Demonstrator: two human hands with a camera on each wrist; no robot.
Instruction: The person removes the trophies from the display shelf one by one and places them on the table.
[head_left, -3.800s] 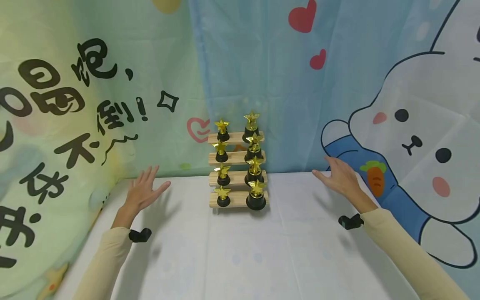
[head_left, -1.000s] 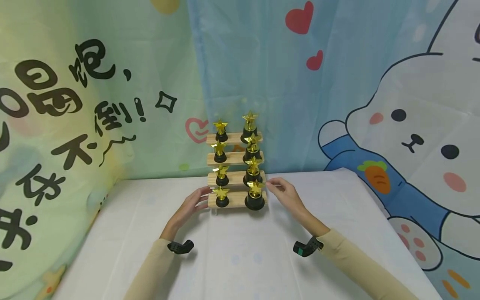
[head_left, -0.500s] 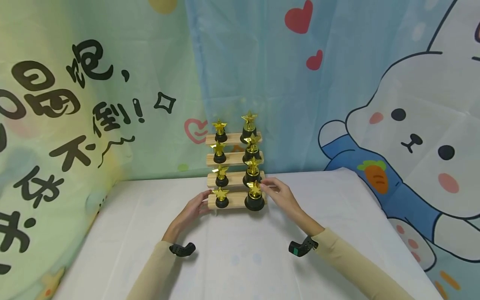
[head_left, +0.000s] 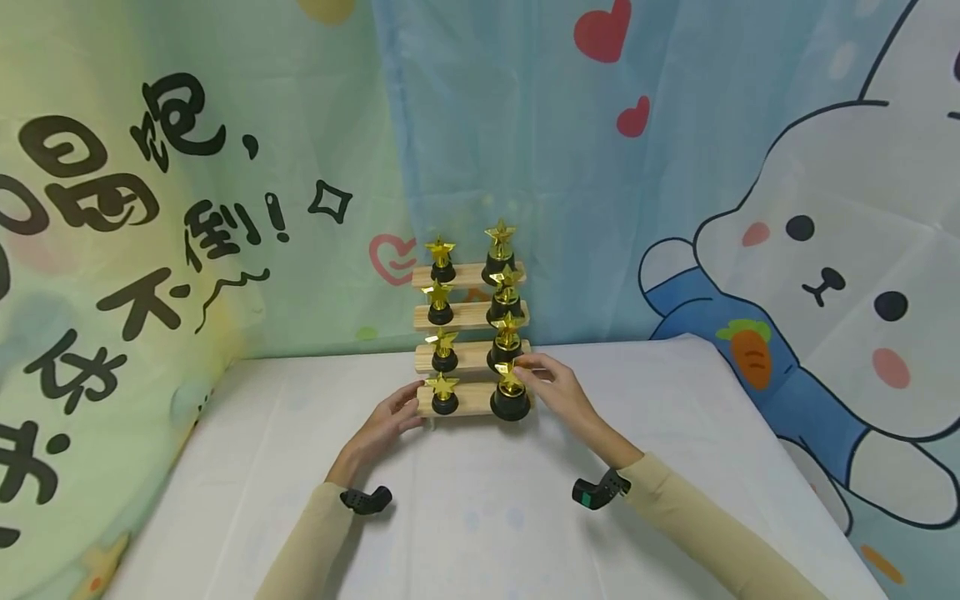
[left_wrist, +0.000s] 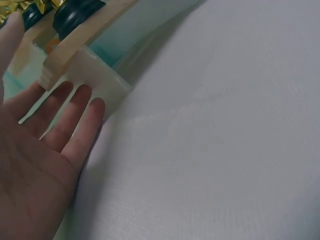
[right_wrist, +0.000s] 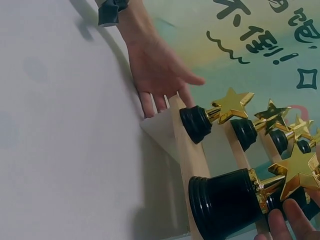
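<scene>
A four-tier stand point(head_left: 472, 402) with wooden shelves holds a small and a large gold star trophy on each tier. My right hand point(head_left: 557, 392) is at the front tier's large trophy point(head_left: 511, 406), thumb and fingers around its gold star; in the right wrist view this trophy's black base point(right_wrist: 225, 200) rests on the shelf, and the fingers point(right_wrist: 295, 220) show beside the star. My left hand point(head_left: 386, 421) is at the stand's left end; in the left wrist view its fingers point(left_wrist: 75, 120) extend against the clear side panel point(left_wrist: 97, 77). The front small trophy point(head_left: 444, 395) stands near it.
A white cloth covers the table point(head_left: 480, 517) under the stand. Behind it hangs a printed curtain point(head_left: 585, 208) with hearts, lettering and a cartoon rabbit. Dark wrist cameras point(head_left: 367, 500) are strapped to both wrists.
Both hands have come inward from wide apart to the stand. Over the last second, the right hand has moved left onto the front large trophy's star; the left hand stays at the stand's end.
</scene>
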